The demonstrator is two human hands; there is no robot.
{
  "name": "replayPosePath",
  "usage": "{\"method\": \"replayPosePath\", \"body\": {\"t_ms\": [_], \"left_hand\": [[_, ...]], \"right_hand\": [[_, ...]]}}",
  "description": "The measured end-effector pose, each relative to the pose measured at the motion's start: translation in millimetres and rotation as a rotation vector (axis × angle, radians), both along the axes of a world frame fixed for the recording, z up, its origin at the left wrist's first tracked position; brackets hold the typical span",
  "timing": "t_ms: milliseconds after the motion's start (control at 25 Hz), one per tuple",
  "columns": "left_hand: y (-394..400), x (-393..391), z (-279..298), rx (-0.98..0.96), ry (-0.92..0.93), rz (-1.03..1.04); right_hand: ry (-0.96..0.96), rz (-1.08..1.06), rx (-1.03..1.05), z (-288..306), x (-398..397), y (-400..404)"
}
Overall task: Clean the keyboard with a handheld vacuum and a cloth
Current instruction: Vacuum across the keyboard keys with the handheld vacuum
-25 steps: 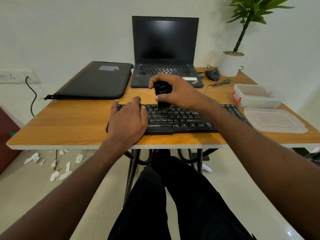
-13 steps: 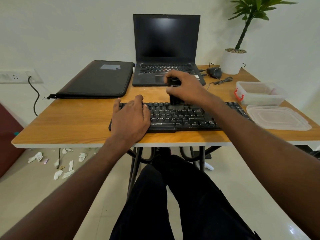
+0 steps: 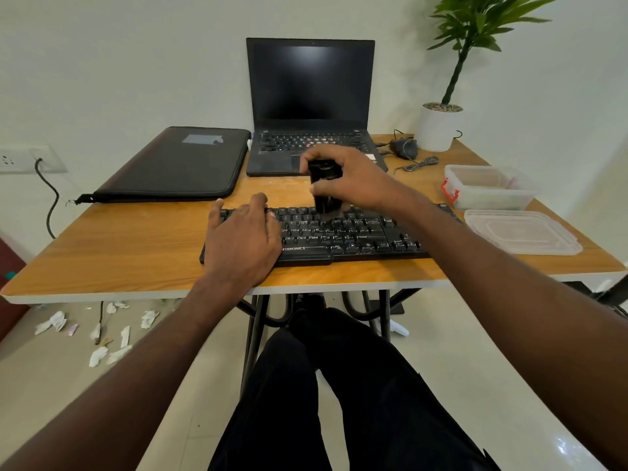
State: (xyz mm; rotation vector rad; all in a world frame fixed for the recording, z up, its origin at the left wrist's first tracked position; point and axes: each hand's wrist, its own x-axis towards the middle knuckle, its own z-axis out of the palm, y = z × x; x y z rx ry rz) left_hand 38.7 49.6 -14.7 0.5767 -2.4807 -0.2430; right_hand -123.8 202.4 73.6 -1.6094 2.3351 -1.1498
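Wooden surface [image 3: 136, 253] | left hand [image 3: 243, 241] flat, steadying keyboard [image 3: 343, 237] at 9 o'clock | right hand [image 3: 353, 180] fingers gripping upright vacuum [image 3: 323, 190], nozzle on keys

Bright, even, diffuse light; soft shadows under table [image 3: 136, 253]. Glare patch on floor tiles [image 3: 564, 447] at lower right. Strong wide-angle bowing at edges. Right hand [image 3: 353, 178] and vacuum [image 3: 324, 188] slightly motion-blurred; keyboard [image 3: 356, 236] lettering soft

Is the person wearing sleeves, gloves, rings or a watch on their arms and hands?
No. Both forearms are bare all the way down, with no sleeves in view. The left hand and right hand wear no gloves, and no ring, watch or bracelet shows. The nails look short. Black trousers cover the legs.
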Motion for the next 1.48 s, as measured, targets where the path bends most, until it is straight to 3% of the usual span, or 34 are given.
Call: {"method": "replayPosePath", "body": {"t_ms": [80,200,360,400,520,680,840,960,1120,1240,1480], "left_hand": [[0.6,0.7,0.3,-0.004,0.004,0.0],[1.5,0.6,1.0,-0.002,0.001,-0.002],[1.0,1.8,1.6,0.002,0.004,-0.003],[1.0,1.9,1.4,0.0,0.005,-0.002],[1.5,1.5,0.7,-0.012,0.002,0.0],[0.5,1.3,0.5,-0.001,0.005,-0.003],[1.1,1.5,0.3,-0.006,0.005,-0.002],[1.4,1.4,2.1,0.001,0.003,-0.005],[1.3,1.8,0.8,-0.002,0.009,-0.005],[0.9,0.7,0.7,-0.01,0.014,-0.005],[-0.4,0.5,-1.8,-0.035,0.013,-0.009]], "right_hand": [[-0.002,-0.055,0.034,-2.4,-6.0,11.0],[0.196,-0.278,0.043,-0.1,-14.2,17.0],[-0.104,-0.06,-0.081,-5.7,-8.3,18.0],[-0.104,-0.062,-0.04,-4.1,-10.8,20.5],[0.164,-0.201,0.069,-0.8,-16.9,21.4],[-0.053,-0.054,-0.096,-11.9,-13.6,23.2],[0.094,-0.274,-0.064,-6.7,-21.7,24.5],[-0.089,-0.199,-0.105,-9.7,-18.8,22.2],[0.179,-0.296,-0.028,-7.5,-25.3,35.2],[0.021,-0.167,0.002,-1.7,-24.7,44.6],[0.029,-0.181,0.033,1.4,-33.9,58.1]]}}
